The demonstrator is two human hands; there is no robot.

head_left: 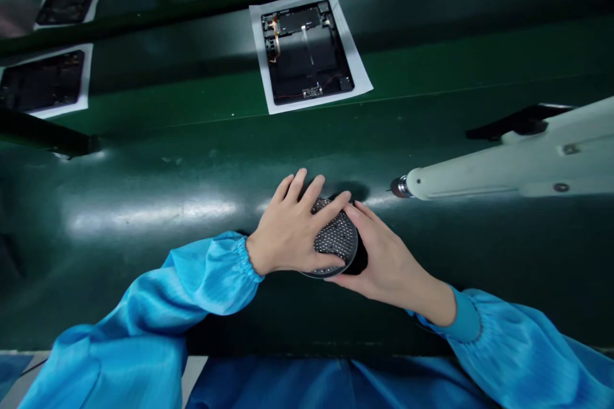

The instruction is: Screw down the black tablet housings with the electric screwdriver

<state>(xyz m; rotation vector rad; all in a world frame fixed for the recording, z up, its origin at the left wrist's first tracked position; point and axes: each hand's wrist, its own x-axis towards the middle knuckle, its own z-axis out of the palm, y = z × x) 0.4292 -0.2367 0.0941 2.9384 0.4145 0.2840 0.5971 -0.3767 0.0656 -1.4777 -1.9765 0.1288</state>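
A round dark dish (341,236) with a metallic, dotted top sits between my hands over the green work surface. The dots look like rows of holes or small screws; I cannot tell which. My left hand (292,230) lies across the dish's top from the left, fingers spread, its index finger reaching the far rim and its thumb near the close rim. Around the right side of the dish, my right hand (386,255) grips it between thumb and fingers. The dish's left part is hidden under my left hand. Just beyond my right hand lies the tip of a pale electric screwdriver (484,172).
An opened tablet (309,54) with exposed inner parts lies on white paper (357,70) ahead. More tablets on paper, such as one at left (43,80), stand along the line. A dark bar (43,134) juts in from the left, and a dark flat object (508,124) lies behind the screwdriver.
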